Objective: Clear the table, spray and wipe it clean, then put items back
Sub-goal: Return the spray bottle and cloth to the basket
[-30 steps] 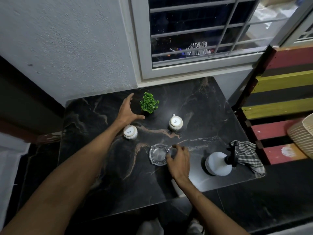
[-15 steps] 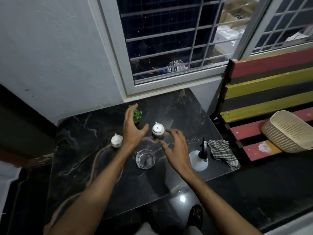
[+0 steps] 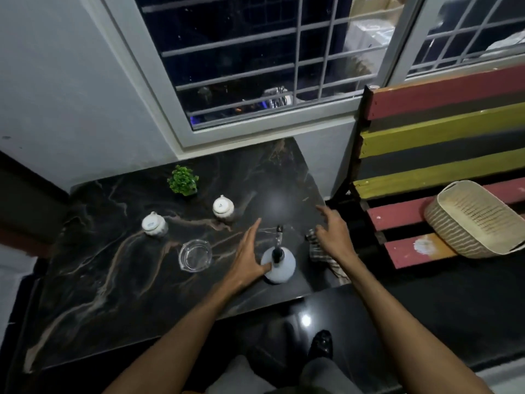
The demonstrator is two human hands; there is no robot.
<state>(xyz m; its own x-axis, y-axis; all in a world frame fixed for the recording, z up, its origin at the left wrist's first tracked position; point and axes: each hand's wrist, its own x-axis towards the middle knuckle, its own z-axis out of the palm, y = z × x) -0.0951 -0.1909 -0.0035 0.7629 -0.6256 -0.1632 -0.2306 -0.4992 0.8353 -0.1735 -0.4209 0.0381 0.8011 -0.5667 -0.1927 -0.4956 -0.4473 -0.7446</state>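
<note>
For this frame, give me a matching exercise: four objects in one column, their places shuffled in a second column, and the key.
Things:
1. spray bottle
2. glass ashtray
3. woven basket
4. green plant

Places:
A. on the striped bench
B. at the far edge of the table
C. right beside the thumb of the left hand
D. mid-table, left of the left hand

Pairs: 1-C, 2-D, 3-A, 4-B
</note>
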